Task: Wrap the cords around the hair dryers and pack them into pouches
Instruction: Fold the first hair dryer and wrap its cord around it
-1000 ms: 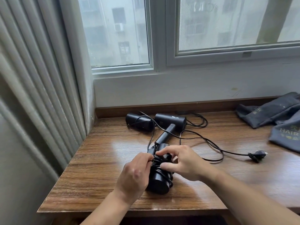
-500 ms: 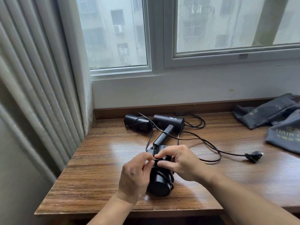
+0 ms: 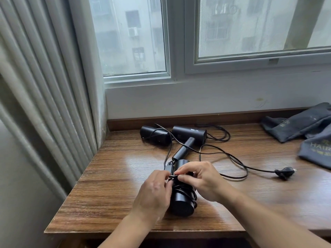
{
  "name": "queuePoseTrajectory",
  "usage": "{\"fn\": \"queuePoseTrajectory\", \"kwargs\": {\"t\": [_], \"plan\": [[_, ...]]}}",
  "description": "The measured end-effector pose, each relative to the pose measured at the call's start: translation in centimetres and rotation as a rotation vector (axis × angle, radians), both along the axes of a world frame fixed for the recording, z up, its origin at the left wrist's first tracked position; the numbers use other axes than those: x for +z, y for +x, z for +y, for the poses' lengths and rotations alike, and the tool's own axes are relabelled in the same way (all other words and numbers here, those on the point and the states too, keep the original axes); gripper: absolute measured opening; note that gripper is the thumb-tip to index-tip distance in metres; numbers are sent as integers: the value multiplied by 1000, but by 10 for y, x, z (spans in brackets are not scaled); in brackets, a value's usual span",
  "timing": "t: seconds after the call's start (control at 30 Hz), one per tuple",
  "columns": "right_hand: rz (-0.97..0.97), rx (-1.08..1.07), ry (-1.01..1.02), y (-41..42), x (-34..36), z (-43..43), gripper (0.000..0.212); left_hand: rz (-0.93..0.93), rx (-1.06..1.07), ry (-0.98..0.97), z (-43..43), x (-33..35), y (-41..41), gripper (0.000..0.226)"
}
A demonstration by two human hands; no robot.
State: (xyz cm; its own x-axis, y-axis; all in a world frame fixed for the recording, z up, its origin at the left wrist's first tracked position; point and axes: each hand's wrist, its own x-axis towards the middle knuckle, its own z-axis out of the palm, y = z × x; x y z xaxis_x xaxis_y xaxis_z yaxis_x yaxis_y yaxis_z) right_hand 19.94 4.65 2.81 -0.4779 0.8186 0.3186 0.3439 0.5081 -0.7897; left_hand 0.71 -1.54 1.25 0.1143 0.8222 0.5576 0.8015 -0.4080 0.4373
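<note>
Black cylindrical hair dryer lies on the brown wooden tabletop beneath the fingers, its black cord coiled round the barrel. Left hand and right hand both pinch the cord atop the coil, fingertips nearly meeting. Wrapping looks almost finished. The next move calls for tucking the end so the coil holds, then reaching far right of the fingers for the grey fabric pouches. Beyond the fingertips lie a second black dryer and its loose black cable. Table edge runs close behind the wrists; bare wood lies either side.

Wooden table, grey curtain left, window behind.
</note>
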Motion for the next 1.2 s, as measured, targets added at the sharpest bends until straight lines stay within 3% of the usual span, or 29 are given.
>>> {"fn": "queuePoseTrajectory", "kwargs": {"t": [0.2,0.73,0.8,0.9,0.97,1.07,1.2], "plan": [[24,39,-87,3,0,2,11,-18,-32,-108,3,4,-5,16],[22,105,-195,5,9,3,10,165,-236,-307,18,32,-24,15],[49,127,-237,6,9,3,11,46,-254,-412,20,32,-27,10],[82,170,-301,7,8,1,15,-337,-323,-663,21,31,-32,12],[94,188,-329,6,6,-2,19,-471,-341,-713,19,28,-31,8],[83,183,-322,2,4,-6,22,-567,-349,-739,15,24,-29,10],[22,147,-267,0,5,-10,23,-542,-329,-696,12,22,-26,16]]}}
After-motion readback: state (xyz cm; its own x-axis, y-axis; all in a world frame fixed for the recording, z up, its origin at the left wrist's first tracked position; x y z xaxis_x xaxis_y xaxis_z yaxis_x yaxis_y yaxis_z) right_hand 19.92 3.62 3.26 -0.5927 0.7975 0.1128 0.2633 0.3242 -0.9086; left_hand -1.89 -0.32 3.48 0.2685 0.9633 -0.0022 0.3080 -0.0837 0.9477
